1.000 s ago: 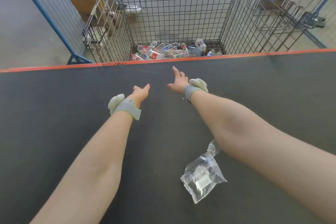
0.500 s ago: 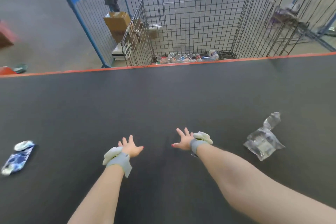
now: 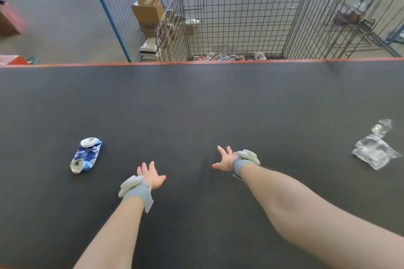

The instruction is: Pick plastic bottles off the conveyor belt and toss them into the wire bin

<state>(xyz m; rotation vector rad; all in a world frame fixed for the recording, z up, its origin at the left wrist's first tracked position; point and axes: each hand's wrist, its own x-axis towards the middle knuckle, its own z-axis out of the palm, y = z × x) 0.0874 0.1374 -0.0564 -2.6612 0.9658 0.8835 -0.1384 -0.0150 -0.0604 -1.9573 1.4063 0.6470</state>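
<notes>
Judging by how things lie, the task is partly done: a small heap of clear plastic bottles (image 3: 223,57) with coloured labels, some of them crushed, rests on the floor of the tall grey wire bin (image 3: 240,17), which stands just beyond the orange far edge of the wide dark conveyor belt (image 3: 196,105), about its middle. The bin holds only that thin layer, so most of its room looks unfilled. No bottle shows on the belt itself. What does lie there seems not to belong to the job: a crushed blue-and-white drink can (image 3: 85,155) near the left edge, and a crumpled clear plastic bag (image 3: 373,148) near the right edge. The left hand (image 3: 150,176) and right hand (image 3: 225,158), each with a grey wrist strap, reach out over the near middle of the belt, fingers spread apart and holding nothing; whether they touch the surface cannot be told. What is left, most likely, is to wait for a bottle to come within reach.
</notes>
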